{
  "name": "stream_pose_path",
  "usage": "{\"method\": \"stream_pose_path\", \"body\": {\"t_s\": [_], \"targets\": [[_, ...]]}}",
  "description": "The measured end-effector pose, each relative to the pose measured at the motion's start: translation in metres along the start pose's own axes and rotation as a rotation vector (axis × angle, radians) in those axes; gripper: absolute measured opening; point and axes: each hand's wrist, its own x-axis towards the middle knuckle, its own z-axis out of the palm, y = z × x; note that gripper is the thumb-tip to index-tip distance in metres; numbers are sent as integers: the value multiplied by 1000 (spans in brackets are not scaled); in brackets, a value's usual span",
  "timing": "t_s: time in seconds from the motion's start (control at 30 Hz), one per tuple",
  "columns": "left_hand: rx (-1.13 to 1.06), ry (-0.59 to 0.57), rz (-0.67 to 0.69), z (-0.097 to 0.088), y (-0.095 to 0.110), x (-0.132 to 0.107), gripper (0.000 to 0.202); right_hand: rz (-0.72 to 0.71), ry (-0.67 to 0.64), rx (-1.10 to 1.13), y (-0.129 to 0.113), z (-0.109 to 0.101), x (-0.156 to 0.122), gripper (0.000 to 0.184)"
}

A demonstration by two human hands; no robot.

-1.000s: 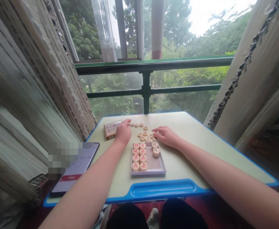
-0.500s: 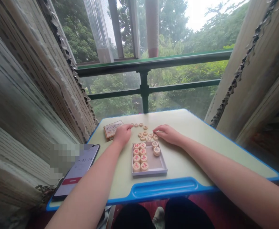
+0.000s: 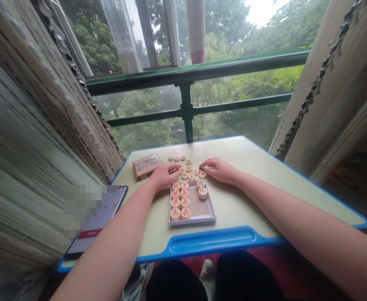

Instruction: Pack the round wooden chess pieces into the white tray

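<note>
The left hand (image 3: 163,176) lies flat and open, its fingers (image 3: 174,168) stretched out side by side toward the loose pieces, with nothing visibly held. The right hand (image 3: 219,170) is arched with its fingers (image 3: 204,163) loosely curled down at the upper right of the loose pieces. Whether those fingertips pinch anything cannot be told, because the hand hides what is beneath them.

Between the hands lies a scattered cluster of round wooden xiangqi pieces (image 3: 188,170), some just beside the fingertips. Just below it sits a shallow tray (image 3: 198,211), with two columns of five pieces and a short column of two, their red characters facing up. The tray's upper edge runs close beneath the cluster, and the left hand lies just beside its upper left corner.

At the upper left of the tabletop, a small printed box (image 3: 146,165) sits near the left hand. A smartphone (image 3: 95,219) lies at the lower left, partly under the left forearm and showing a running time.

Both forearms (image 3: 309,209) reach in from the bottom corners over a pale green table with a blue rim (image 3: 211,242). Bamboo blinds (image 3: 57,104) hang at both sides of the frame, and a green window rail (image 3: 186,73) crosses behind the table.
</note>
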Motion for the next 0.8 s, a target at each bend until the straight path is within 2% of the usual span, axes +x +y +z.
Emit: {"method": "stream_pose_path", "body": {"t_s": [0.17,0.27,0.4,0.53,0.73,0.8], "targets": [[31,-64,70,-1,3,0,35,-22,15,-66,-3,-1,-2,33],[29,-44,51,-1,1,0,32,-9,49,-106,-6,-4,-6,34],[24,-24,24,1,-3,2,29,-6,-15,-33,-10,-10,-10,38],[28,4,24,3,-6,5,26,-19,-16,19,-11,-8,-11,35],[-34,56,6,8,-12,9,50,-72,114,19,-9,5,-6,31],[-29,90,18,9,-13,9,50,-57,158,-23,-12,7,3,29]]}}
